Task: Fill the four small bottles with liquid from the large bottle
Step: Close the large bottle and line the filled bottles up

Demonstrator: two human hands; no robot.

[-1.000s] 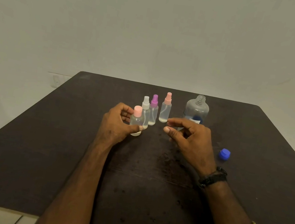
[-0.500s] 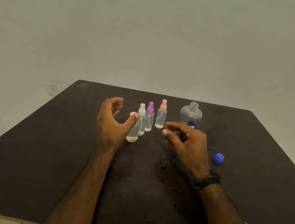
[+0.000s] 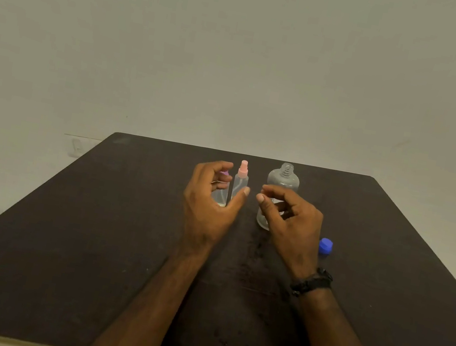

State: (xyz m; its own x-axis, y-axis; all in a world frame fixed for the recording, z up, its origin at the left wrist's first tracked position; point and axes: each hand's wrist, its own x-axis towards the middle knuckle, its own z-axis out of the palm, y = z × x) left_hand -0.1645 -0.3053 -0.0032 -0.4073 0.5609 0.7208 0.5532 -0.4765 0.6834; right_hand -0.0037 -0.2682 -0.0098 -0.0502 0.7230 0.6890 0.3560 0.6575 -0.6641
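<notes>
On the dark table (image 3: pixel 87 239) a small clear spray bottle with a pink cap (image 3: pixel 240 182) stands upright. To its left a purple-capped bottle (image 3: pixel 220 193) shows between the fingers of my left hand (image 3: pixel 209 203). That hand hovers in front of the small bottles with fingers curved and thumb out, holding nothing, and hides the other small bottles. The large clear bottle (image 3: pixel 283 179) stands uncapped at the right. My right hand (image 3: pixel 292 224) is in front of its lower part, fingers loosely curled and empty. The bottle's blue cap (image 3: pixel 325 246) lies on the table right of that hand.
A plain wall rises behind the table's far edge. Dark drops or stains (image 3: pixel 249 268) mark the tabletop between my forearms. A black watch and a gold bangle are on my right wrist.
My left hand has let go of the front pink-capped small bottle and now hovers in front of the row. The view has tilted up. My right hand has hardly moved.
</notes>
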